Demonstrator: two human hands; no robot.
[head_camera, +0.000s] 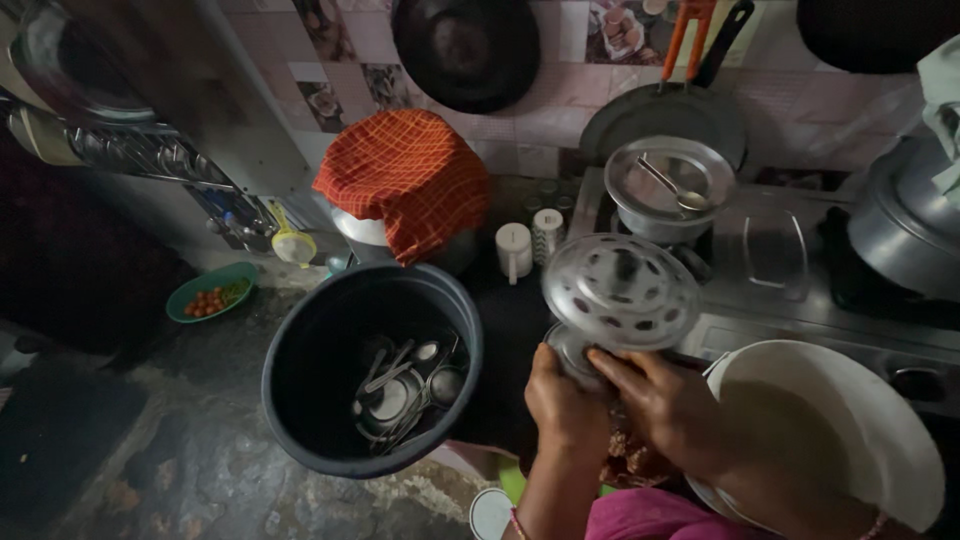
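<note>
My left hand (562, 405) and my right hand (665, 400) both grip a stack of round steel mould plates (620, 292) with holes and shallow cups, held tilted over the dark counter. The upper plate faces the camera; a lower plate (572, 352) peeks out under my fingers. Just to the left stands a large dark bucket (300, 370) with several steel spoons and small bowls (400, 390) at its bottom.
A white bowl (880, 440) sits at the right by my right arm. Behind are a gas stove (770, 270), a steel pot with a lid and spoon (668, 185), a cloth-covered pot (410, 180), two small white containers (528, 245), and a green bowl of tomatoes (210, 292).
</note>
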